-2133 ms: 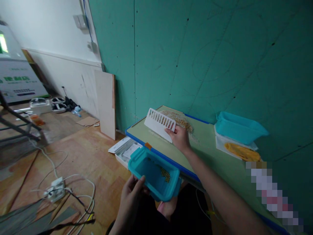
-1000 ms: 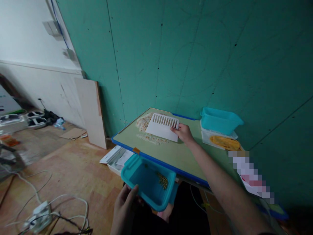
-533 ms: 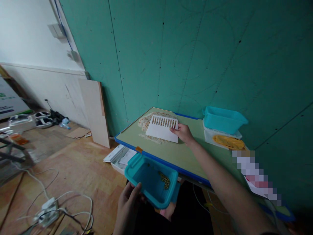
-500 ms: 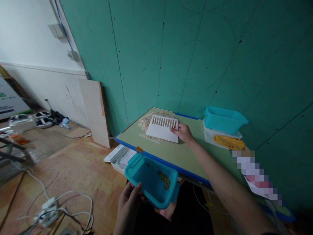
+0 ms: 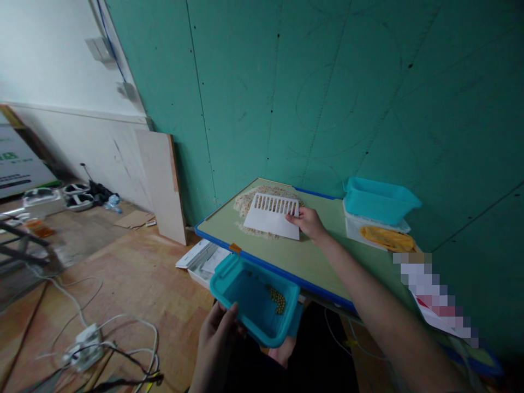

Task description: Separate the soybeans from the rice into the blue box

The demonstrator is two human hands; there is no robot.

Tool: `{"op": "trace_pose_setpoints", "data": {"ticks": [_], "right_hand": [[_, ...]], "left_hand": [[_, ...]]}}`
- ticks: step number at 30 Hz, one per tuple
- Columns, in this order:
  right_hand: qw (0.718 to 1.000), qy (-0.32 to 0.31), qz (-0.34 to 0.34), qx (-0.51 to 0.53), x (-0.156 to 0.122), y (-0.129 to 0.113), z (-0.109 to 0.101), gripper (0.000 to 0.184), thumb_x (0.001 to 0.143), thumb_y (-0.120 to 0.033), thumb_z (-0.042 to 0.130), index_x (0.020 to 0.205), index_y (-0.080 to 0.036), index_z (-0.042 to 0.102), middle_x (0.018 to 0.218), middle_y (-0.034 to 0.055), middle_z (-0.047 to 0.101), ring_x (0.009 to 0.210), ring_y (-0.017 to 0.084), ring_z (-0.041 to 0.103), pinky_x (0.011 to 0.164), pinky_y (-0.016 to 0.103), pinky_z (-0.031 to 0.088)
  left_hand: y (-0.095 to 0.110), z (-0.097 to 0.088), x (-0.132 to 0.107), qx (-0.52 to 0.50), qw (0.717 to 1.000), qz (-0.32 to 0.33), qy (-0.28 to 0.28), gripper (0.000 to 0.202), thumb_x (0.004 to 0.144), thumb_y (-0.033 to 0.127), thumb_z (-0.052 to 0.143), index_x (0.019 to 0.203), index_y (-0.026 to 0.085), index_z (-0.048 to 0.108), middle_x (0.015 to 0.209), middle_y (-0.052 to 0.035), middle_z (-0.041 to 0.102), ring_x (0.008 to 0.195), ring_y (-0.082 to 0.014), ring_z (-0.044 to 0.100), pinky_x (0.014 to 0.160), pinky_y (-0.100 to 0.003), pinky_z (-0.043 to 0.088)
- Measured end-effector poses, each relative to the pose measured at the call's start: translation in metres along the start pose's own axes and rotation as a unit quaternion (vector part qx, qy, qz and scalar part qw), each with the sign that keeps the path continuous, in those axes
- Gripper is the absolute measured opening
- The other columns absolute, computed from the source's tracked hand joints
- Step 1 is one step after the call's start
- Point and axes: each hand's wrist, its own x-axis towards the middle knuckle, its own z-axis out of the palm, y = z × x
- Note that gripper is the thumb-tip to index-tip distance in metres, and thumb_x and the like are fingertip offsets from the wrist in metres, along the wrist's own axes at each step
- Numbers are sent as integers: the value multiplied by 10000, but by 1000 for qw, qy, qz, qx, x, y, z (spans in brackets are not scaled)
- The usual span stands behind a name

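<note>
My right hand (image 5: 307, 222) grips the right edge of a flat white slotted scraper (image 5: 268, 221), its row of slots along the far side. The scraper lies over a pile of pale grain mixed with darker bits (image 5: 245, 201) on the green tabletop (image 5: 315, 262). Fingers closed on the near left rim, my left hand (image 5: 219, 325) holds a turquoise tub (image 5: 249, 300) below the table's front edge. Several small yellowish balls (image 5: 278, 300) sit in a curved cluster inside the tub. The far part of the pile is partly hidden by the scraper.
Another turquoise tub (image 5: 379, 202) stands on a white container at the table's back right, by a yellow item (image 5: 388, 239). A green wall (image 5: 327, 109) rises behind. A white power strip (image 5: 84, 346) and cables lie on the floor at left.
The camera view has turned slightly left, so the scene sits a little further right. Both hands keep their holds on the scraper and the tub.
</note>
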Motion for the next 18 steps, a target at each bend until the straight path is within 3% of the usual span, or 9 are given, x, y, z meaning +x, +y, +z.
{"op": "trace_pose_setpoints", "data": {"ticks": [9, 18], "right_hand": [[1000, -22, 21, 6, -6, -8, 1, 419, 564, -440, 796, 830, -134, 693, 753, 80, 727, 646, 206, 665, 563, 303, 520], [997, 40, 64, 20, 1, -13, -40, 402, 555, -368, 799, 853, -133, 667, 733, 51, 709, 587, 182, 637, 483, 272, 493]], "left_hand": [[2, 2, -2, 7, 1000, 3, 3, 307, 667, 407, 796, 685, 171, 599, 486, 31, 573, 421, -107, 519, 437, -201, 400], [3, -1, 0, -4, 1000, -15, -5, 319, 640, 400, 821, 709, 166, 617, 503, 31, 580, 445, -114, 535, 459, -217, 434]]}}
